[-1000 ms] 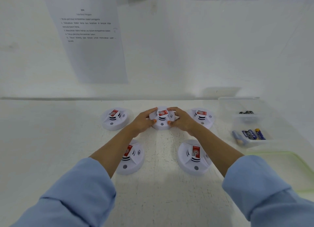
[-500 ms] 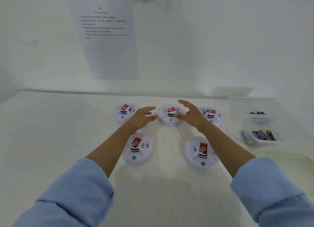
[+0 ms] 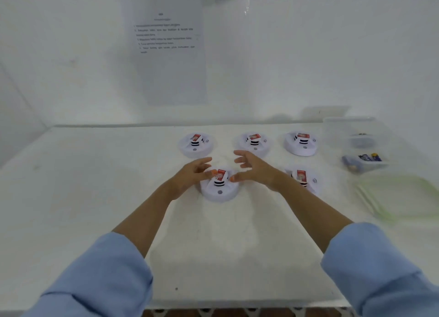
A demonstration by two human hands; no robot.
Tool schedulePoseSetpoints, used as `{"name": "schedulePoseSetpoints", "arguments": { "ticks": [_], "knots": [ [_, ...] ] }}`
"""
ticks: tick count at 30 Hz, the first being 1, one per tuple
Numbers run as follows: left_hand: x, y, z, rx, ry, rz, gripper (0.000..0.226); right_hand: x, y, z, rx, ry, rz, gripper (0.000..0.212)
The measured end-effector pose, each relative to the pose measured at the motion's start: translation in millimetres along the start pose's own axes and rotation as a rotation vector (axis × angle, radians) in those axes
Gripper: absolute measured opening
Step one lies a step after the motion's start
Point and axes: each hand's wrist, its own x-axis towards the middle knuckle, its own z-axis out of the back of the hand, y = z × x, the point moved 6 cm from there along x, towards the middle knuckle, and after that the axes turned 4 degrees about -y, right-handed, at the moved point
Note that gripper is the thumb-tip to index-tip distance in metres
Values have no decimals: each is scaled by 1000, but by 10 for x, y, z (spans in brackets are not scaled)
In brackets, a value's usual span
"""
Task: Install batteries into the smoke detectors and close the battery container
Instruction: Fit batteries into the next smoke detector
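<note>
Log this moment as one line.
left hand: open | right hand: open | target: near-left smoke detector | contact: unclear | batteries: in container

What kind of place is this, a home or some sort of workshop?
Probably a staged workstation for a set exercise, not a home: a bare white table, five identical smoke detectors in rows, a printed instruction sheet taped to the wall, and a clear container of batteries.

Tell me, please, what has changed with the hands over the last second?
Both hands, left hand and right hand, let go of the round white middle back smoke detector and pulled back to the near-left detector, open. All five detectors stayed put.
</note>
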Motion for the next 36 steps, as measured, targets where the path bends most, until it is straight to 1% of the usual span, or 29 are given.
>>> {"name": "schedulePoseSetpoints", "arguments": {
  "ticks": [2, 5, 7, 9, 11, 14, 19, 23, 26, 30, 32, 36],
  "knots": [
    [-84, 18, -32, 66, 36, -21, 80, -77, -38, -142, -17, 31, -36, 87],
    [-156, 50, -71, 191, 67, -53, 113, -144, -73, -285, -85, 11, -38, 96],
    [-166, 69, -88, 228, 73, -69, 120, -153, -81, -329, -169, -30, -17, 98],
    [-157, 77, -96, 240, 67, -89, 117, -149, -70, -342, -225, -71, 14, 96],
    [-152, 64, -93, 239, 45, -110, 112, -148, -62, -341, -223, -91, 28, 94],
    [-152, 51, -79, 232, 27, -132, 111, -158, -60, -334, -220, -97, 38, 91],
    [-159, -30, -69, 166, 26, -128, 111, -186, -3, -253, -169, -112, 52, 88],
    [-132, -228, -140, 169, 19, -158, 111, -213, 86, -64, -126, -117, 55, 91],
    [-88, -454, -253, 190, 19, -181, 111, -272, 143, 154, -108, -136, 64, 93],
    [5, -813, -523, 232, 12, -223, 110, -417, 222, 562, -75, -162, 123, 84],
    [65, -1013, -735, 256, 5, -255, 105, -502, 197, 826, -75, -177, 132, 87],
    [215, -1346, -1312, 294, 21, -287, 113, -692, 38, 1409, -30, -183, 144, 89]
  ]
}}
